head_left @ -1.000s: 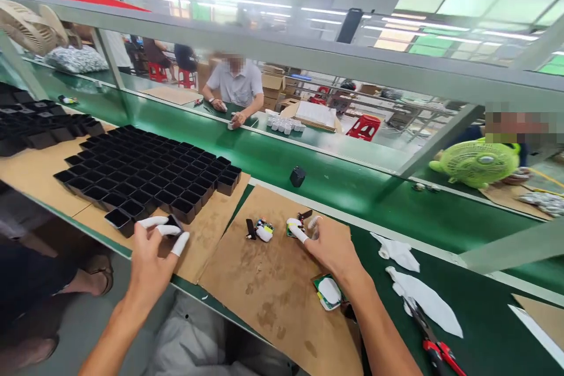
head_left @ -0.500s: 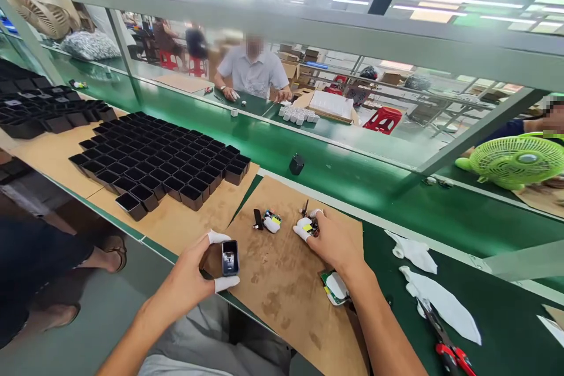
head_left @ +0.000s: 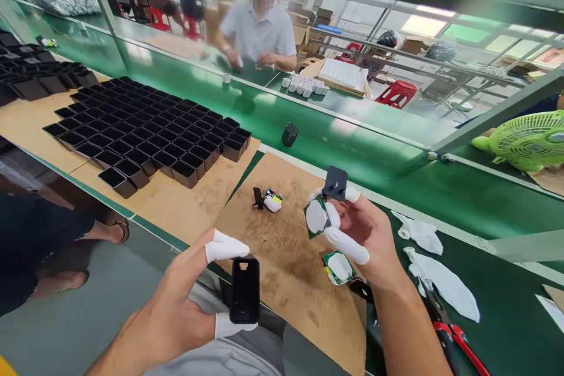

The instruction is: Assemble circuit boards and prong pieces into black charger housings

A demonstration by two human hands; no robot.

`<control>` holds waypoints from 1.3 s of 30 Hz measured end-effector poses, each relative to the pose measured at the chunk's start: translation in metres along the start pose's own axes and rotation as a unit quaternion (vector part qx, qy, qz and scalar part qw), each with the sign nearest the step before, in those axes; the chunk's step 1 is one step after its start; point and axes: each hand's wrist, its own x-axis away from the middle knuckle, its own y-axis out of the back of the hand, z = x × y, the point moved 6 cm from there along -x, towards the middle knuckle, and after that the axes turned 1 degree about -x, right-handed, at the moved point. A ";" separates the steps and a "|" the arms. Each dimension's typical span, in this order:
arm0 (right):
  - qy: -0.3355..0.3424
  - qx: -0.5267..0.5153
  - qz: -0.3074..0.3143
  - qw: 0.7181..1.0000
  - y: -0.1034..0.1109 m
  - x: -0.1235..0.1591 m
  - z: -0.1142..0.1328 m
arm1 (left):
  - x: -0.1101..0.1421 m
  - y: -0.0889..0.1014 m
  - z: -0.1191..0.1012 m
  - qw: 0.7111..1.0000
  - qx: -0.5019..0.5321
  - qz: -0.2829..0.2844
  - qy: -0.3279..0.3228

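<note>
Between the thumb and fingers of my left hand [head_left: 185,299] is a black plastic housing [head_left: 245,291], its open end with a small slot turned toward me. My right hand [head_left: 370,235] grips a circuit board [head_left: 316,217] with a white pad on it and a black plug cover [head_left: 335,183] at its upper edge. White finger cots sit on the fingertips of both hands. Two similar circuit boards lie on the brown cardboard: one with a black piece beside it [head_left: 273,200], the other [head_left: 339,267] below my right hand.
Rows of black housings [head_left: 150,129] stand on cardboard at the left. One black cube-shaped charger [head_left: 289,134] sits on the green belt. White cloth pieces [head_left: 443,282] and red-handled pliers [head_left: 453,329] lie at the right. Across the belt sits a co-worker [head_left: 259,29]; a green fan [head_left: 529,141] stands far right.
My left hand has taken a black housing from the rows and brought it in front of me. My right hand has lifted a circuit board off the cardboard and turned it.
</note>
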 end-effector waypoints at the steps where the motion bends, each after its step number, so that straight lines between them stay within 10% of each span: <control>1: 0.008 -0.021 0.009 1.000 -0.005 0.002 0.003 | 0.000 -0.001 -0.001 1.000 0.004 0.000 -0.007; 14: 0.016 -0.132 0.124 0.983 -0.067 0.034 0.022 | -0.015 -0.016 0.002 0.999 0.042 0.026 -0.023; 39: 0.048 -0.067 0.115 0.990 -0.074 0.028 0.023 | -0.021 -0.018 0.001 0.999 0.037 0.020 -0.034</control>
